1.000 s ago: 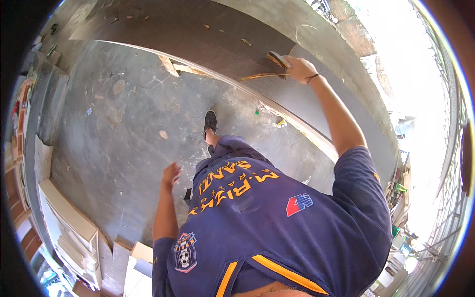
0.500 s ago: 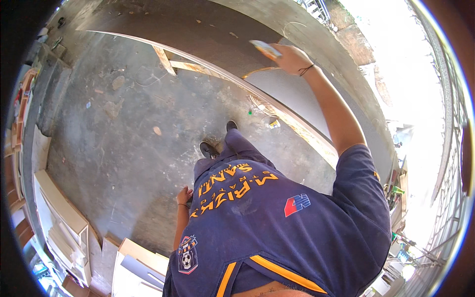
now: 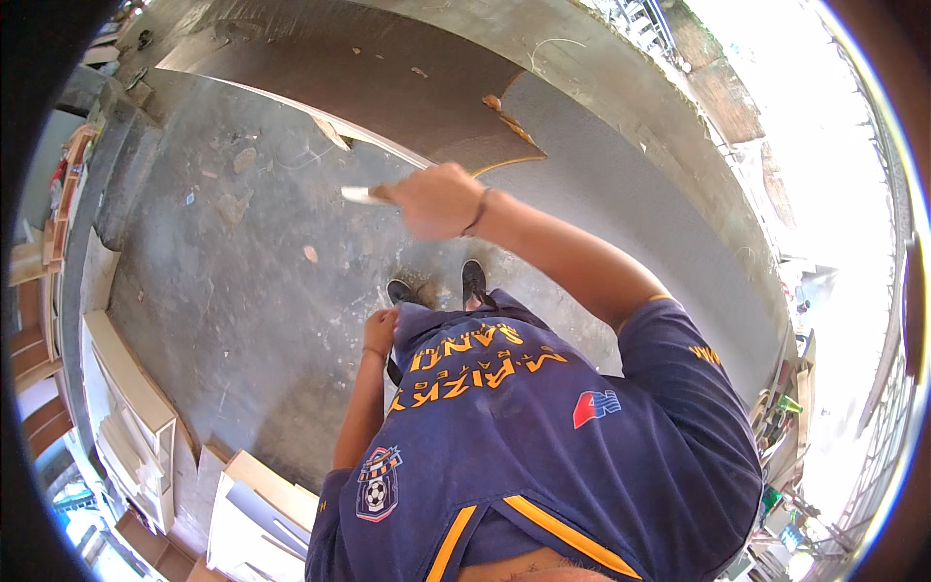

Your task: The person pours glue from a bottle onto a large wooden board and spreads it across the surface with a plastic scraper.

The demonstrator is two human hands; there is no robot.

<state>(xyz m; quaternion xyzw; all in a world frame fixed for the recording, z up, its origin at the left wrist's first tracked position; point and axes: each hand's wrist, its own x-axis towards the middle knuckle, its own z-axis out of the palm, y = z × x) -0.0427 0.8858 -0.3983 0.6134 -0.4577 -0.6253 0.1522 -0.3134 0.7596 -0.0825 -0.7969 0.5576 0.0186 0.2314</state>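
Observation:
My right hand (image 3: 441, 202) is closed around a scraper (image 3: 367, 195) with a flat, pale blade, held out over the near edge of a large sheet. That sheet (image 3: 669, 228) is grey on its right part. A brown, glue-like coat (image 3: 359, 78) covers its left part, and a ragged amber line (image 3: 514, 160) of the same stuff marks the border. Low beside the trousers, my left hand (image 3: 381, 330) has curled fingers. Whatever it may hold is hidden.
Bare concrete floor (image 3: 242, 291) with small scraps lies between my feet and the sheet. Boards and panels (image 3: 257, 514) stack at the lower left, near a pale cabinet-like frame (image 3: 131, 388). Cluttered offcuts (image 3: 786, 417) stand at the right.
My right hand has swung left and toward me with the scraper, from over the sheet to its near edge. My left hand has risen slightly beside the trousers. The view has shifted.

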